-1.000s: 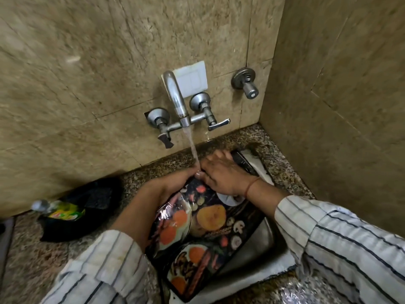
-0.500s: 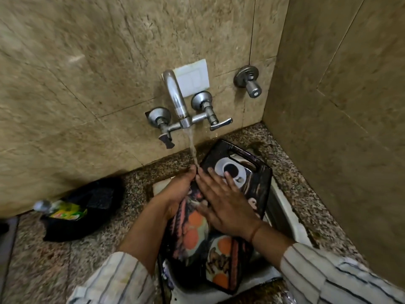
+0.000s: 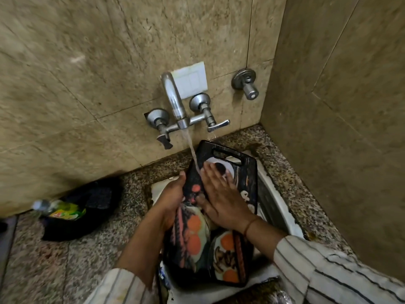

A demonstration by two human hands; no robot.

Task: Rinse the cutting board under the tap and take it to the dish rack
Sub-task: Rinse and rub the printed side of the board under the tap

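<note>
— While the water runs like that, where would you say the board (image 3: 221, 218) sits?

— Centre to lower middle of the frame, leaning in the sink (image 3: 274, 194), slot end up toward the tap (image 3: 175, 102). The stream (image 3: 192, 150) lands on its upper left corner, right beside the fingertips.

— And the hands?

— The left hand (image 3: 173, 202) is curled round the board's left edge, its grip pinching that edge to steady it. The right hand (image 3: 221, 198) lies flat on the printed face, grip spread, fingers fanned up toward the white circle near the slot.

— So rubbing, not carrying.

— That's my reading. To do it well I'd slide the board sideways so the water crosses the whole top, not just one corner, and let the flat palm sweep downward with the flow. Lower half looks like it gets only run-off.

— Any slip risk?

— A wet plastic board held by one edge could twist, I'd think. Keep the bottom resting in the sink while wiping. Also the back needs a turn under the water.

— Dish rack?

— Not in view. Only a dark cloth (image 3: 83, 207) and a bottle (image 3: 59, 209) on the worktop (image 3: 65, 260), lower left.
</note>
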